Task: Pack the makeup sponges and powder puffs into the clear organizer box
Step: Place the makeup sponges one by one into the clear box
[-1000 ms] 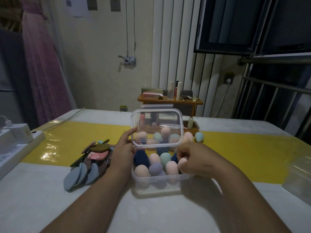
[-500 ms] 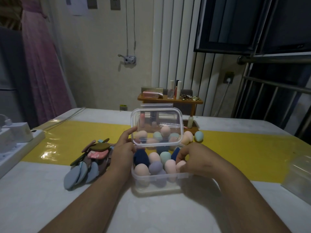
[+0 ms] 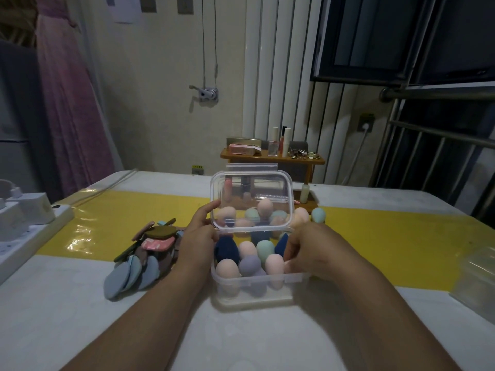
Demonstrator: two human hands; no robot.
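The clear organizer box [image 3: 257, 286] stands on the white table in front of me, its hinged lid [image 3: 250, 200] raised upright. Several egg-shaped makeup sponges [image 3: 247, 259] in pink, lilac, green and navy fill it. My left hand [image 3: 197, 243] grips the lid's left edge. My right hand [image 3: 312, 250] reaches into the box's right side, fingers curled among the sponges; what they hold is hidden. More sponges [image 3: 317, 215] stand behind the box. A pile of flat powder puffs [image 3: 146, 253] lies to the left.
A white power strip with adapters [image 3: 25, 223] sits at the left table edge. A second clear container [image 3: 476, 281] is at the right edge. A yellow strip [image 3: 401, 236] crosses the table. A wooden stand with cosmetics [image 3: 273, 156] rises behind.
My right hand has slid a little to the right inside the box, uncovering a pink sponge. The left hand and the lid have stayed put.
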